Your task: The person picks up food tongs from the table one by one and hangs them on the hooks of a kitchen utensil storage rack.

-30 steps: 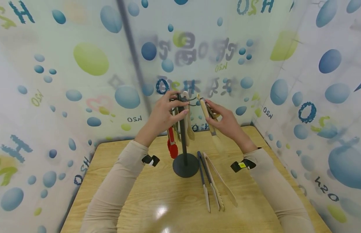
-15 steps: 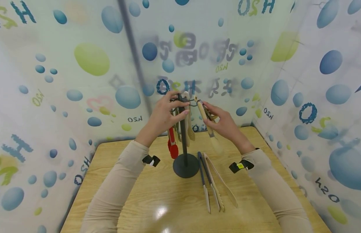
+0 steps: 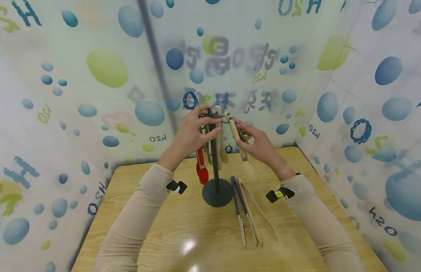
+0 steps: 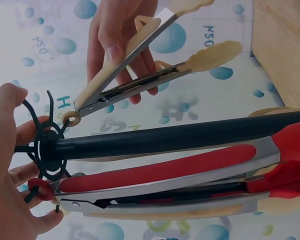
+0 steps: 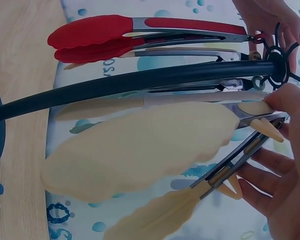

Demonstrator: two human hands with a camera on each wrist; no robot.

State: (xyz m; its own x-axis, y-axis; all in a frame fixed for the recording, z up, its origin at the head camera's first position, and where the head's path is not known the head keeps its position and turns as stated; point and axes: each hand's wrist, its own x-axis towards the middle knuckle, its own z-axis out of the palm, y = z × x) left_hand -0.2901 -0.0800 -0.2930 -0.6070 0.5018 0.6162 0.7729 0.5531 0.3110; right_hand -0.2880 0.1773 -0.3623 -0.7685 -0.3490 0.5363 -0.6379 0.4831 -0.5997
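cream-handled silver metal tongs with cream scalloped tips [image 3: 235, 131]: tilted, arms spread, right of a black metal stand [image 3: 215, 160] with round base and hooked crown. the right hand [image 3: 257, 140] holds them by the handles; their end ring is at a hook on the crown's right side, and whether it is threaded i cannot tell. left hand [image 3: 193, 130]: grips the hooked crown. red-handled metal tongs with red tips [image 4: 165, 172]: hang left of the pole. cream-coloured utensil [image 3: 223, 154]: hangs far of the pole. pale wood-grain table [image 3: 169, 230]: bears, right of the base, blue-handled tongs with pale tips [image 3: 237, 206] and slim cream tongs [image 3: 270, 228], tips pointing near.
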